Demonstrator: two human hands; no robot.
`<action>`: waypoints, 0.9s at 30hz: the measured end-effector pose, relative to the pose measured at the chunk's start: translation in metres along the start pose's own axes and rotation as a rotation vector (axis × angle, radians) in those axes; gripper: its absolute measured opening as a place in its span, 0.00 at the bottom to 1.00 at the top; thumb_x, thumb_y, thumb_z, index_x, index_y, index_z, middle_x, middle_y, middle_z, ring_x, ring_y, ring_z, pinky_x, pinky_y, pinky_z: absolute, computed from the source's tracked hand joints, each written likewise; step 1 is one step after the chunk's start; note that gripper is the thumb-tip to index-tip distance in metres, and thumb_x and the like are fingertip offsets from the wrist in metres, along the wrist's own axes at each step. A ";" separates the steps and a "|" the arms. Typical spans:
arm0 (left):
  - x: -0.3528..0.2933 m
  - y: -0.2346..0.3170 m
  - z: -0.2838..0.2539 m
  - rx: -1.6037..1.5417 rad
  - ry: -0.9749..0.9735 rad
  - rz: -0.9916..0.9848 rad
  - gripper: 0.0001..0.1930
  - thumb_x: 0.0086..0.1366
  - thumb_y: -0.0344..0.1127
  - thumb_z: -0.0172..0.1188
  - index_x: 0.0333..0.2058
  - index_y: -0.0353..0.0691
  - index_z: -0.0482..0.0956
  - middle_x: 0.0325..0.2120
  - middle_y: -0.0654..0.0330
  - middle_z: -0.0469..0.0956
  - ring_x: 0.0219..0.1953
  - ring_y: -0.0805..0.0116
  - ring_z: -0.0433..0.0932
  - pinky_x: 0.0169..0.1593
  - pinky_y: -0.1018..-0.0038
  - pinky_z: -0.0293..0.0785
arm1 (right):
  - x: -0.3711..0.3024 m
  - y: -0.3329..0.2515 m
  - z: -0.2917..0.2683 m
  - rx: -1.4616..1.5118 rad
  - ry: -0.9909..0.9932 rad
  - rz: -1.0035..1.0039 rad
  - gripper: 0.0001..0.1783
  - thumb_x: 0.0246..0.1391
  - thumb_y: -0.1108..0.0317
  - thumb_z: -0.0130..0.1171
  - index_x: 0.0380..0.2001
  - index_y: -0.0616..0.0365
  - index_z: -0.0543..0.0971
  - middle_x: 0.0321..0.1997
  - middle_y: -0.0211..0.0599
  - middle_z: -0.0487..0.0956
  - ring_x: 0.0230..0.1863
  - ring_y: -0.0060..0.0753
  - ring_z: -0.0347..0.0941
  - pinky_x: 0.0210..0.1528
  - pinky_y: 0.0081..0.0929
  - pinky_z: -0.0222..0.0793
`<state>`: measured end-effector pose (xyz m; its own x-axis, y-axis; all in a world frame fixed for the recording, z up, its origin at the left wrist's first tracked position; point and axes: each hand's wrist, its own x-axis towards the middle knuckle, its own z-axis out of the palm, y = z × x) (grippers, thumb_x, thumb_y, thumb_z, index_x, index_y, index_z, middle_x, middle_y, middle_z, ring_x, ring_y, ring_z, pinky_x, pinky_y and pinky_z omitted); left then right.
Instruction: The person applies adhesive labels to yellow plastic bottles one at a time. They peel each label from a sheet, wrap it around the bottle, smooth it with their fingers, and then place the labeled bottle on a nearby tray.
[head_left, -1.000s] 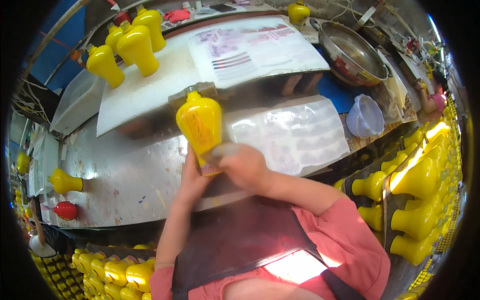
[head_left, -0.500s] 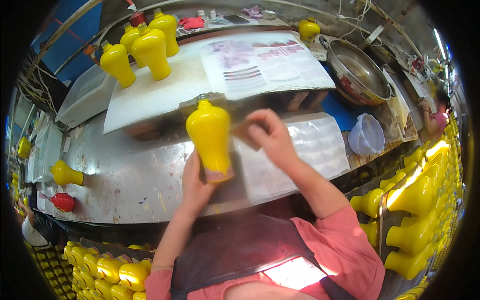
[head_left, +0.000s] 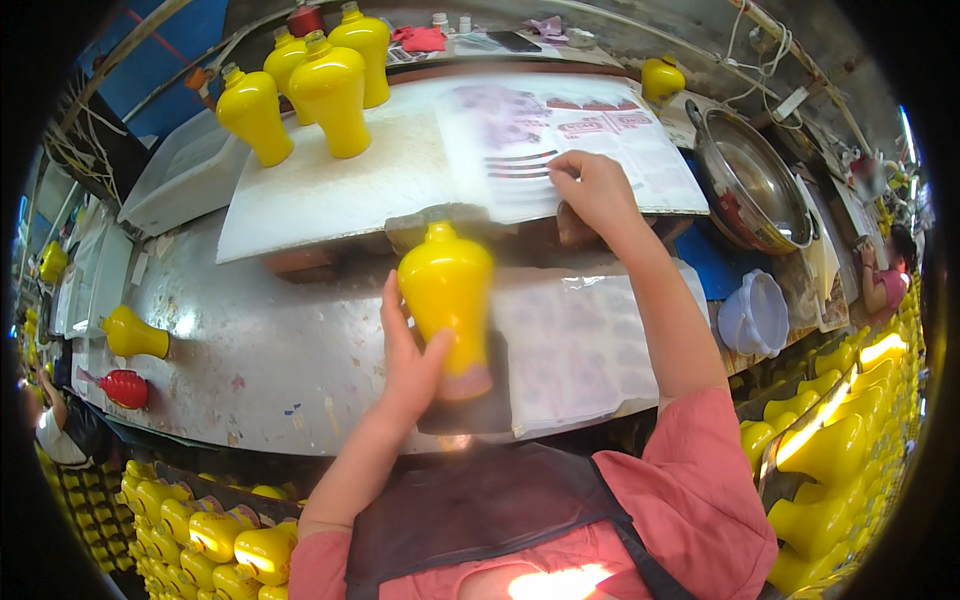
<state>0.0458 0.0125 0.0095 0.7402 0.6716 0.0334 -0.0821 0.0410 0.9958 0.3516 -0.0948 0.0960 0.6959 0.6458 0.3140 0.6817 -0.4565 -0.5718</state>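
My left hand is wrapped round the lower part of a glossy yellow bottle, which stands tilted in front of me with its neck pointing away. A pinkish band runs round the bottle's base. My right hand reaches over the white board, its fingertips pinched at the right ends of several dark strips on a printed sheet. Whether a strip is between those fingers, I cannot tell. Just under that hand shows a brownish piece; whether the hand holds it is unclear.
Several yellow bottles stand on the board's far left. A large metal pan and a pale blue bucket are at right. A yellow bottle and a red object lie left. Racked yellow bottles flank me.
My right hand has moved from beside the bottle, where it held a flat brownish piece, up to the strips on the sheet. My left hand still holds the bottle.
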 end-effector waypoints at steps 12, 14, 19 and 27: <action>-0.001 -0.022 -0.004 0.088 0.010 0.086 0.51 0.59 0.29 0.61 0.76 0.37 0.41 0.67 0.43 0.59 0.68 0.50 0.63 0.71 0.56 0.61 | 0.099 -0.030 0.044 -0.418 -0.274 0.078 0.23 0.54 0.50 0.63 0.42 0.58 0.88 0.41 0.51 0.86 0.45 0.55 0.83 0.49 0.46 0.77; -0.001 -0.022 -0.004 0.105 -0.005 0.102 0.51 0.59 0.28 0.62 0.76 0.37 0.41 0.68 0.43 0.59 0.69 0.50 0.63 0.71 0.56 0.61 | 0.106 -0.038 0.051 -0.516 -0.269 0.135 0.25 0.53 0.45 0.64 0.37 0.58 0.89 0.40 0.50 0.87 0.45 0.52 0.84 0.48 0.46 0.79; -0.002 -0.021 -0.004 0.047 -0.021 0.107 0.51 0.59 0.27 0.63 0.76 0.36 0.42 0.70 0.43 0.58 0.71 0.49 0.60 0.73 0.56 0.58 | 0.109 -0.043 0.055 -0.600 -0.272 0.090 0.23 0.50 0.46 0.67 0.38 0.54 0.90 0.40 0.46 0.87 0.45 0.48 0.84 0.48 0.43 0.80; -0.002 -0.021 -0.003 0.060 -0.013 0.095 0.51 0.59 0.28 0.64 0.76 0.34 0.42 0.72 0.42 0.55 0.74 0.47 0.56 0.75 0.57 0.53 | 0.116 -0.021 0.053 -0.522 -0.320 0.093 0.14 0.49 0.54 0.69 0.36 0.46 0.91 0.39 0.41 0.88 0.42 0.45 0.85 0.48 0.42 0.80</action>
<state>0.0434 0.0126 -0.0115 0.7394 0.6610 0.1281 -0.1119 -0.0670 0.9915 0.4059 0.0222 0.1041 0.7104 0.7038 -0.0088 0.6985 -0.7065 -0.1141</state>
